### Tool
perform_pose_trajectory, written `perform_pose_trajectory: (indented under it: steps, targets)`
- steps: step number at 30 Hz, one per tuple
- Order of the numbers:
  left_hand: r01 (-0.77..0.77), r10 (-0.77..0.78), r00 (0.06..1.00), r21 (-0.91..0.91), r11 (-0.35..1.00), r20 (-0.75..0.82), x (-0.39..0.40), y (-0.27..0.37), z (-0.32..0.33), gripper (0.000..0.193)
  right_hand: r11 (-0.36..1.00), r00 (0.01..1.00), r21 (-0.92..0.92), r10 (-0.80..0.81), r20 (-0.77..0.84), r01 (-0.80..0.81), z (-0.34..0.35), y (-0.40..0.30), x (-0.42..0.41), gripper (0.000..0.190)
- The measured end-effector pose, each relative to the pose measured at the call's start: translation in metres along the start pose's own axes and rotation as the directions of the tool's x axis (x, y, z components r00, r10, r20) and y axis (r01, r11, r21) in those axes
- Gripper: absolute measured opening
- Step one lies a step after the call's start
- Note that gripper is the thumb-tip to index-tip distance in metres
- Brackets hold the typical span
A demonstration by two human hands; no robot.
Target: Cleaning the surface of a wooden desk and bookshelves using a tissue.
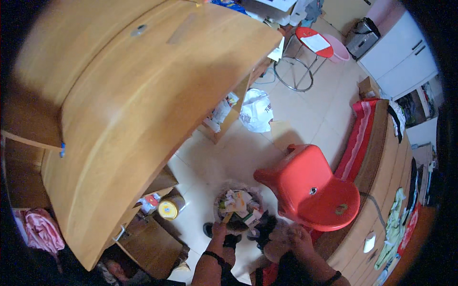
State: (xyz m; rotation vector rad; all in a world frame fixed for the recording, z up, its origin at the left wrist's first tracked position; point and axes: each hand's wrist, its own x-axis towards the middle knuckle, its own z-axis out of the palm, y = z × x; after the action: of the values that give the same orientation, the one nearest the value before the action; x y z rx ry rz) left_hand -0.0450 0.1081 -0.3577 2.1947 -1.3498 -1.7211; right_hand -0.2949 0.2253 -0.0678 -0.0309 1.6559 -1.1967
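Observation:
A waste bin (217,205) packed with crumpled paper, small boxes and wrappers stands on the tiled floor between my feet. My left hand (219,228) is at its near edge, with a thin yellowish strip (227,217) at the fingers; whether it is held is hard to tell. My right hand (298,234) is near my right knee, below the red plastic chair (304,178); its fingers look curled, and their contents cannot be made out. Dark bands circle both wrists.
A large wooden desk (125,107) spans the left, with an open cabinet door (154,246) beneath. A yellow-lidded tub (168,210) and a white plastic bag (256,111) lie on the floor. A wooden bench (372,171) with clothes runs along the right; a red stool (304,34) stands beyond.

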Motion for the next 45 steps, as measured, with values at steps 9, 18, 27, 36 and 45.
perform_pose_trajectory:
  steps: [9, 18, 27, 36, 45]
  targets:
    - [-0.222, 0.219, 0.975, 0.257, 0.94, 0.039, 0.074, -0.084, 0.04, 0.03, 0.995, 0.995, 0.086, 0.052, 0.087, -0.059, -0.019, 0.022, 0.03, 0.032]
    - [0.122, -0.141, 0.99, -0.468, 0.875, -0.005, 0.014, -0.081, 0.016, 0.052, 0.969, 0.969, 0.183, 0.126, 0.215, -0.166, 0.027, -0.049, 0.013, 0.037]
    - [-0.261, 0.214, 0.965, -0.451, 0.854, -0.154, -0.08, -0.074, -0.047, 0.059, 0.972, 0.958, 0.171, 0.111, 0.265, -0.16, 0.04, -0.074, -0.012, 0.037]
    - [-0.027, 0.224, 0.929, -0.551, 0.834, 0.293, -0.286, 0.223, -0.096, 0.053, 0.792, 0.765, -0.237, -0.391, 0.512, 0.563, 0.001, -0.103, -0.056, 0.043]
    - [-0.215, 0.438, 0.761, -0.452, 0.866, 0.478, -0.398, 0.318, -0.105, 0.061, 0.974, 0.858, 0.226, -0.099, 0.504, -0.02, 0.012, -0.186, -0.158, 0.047]
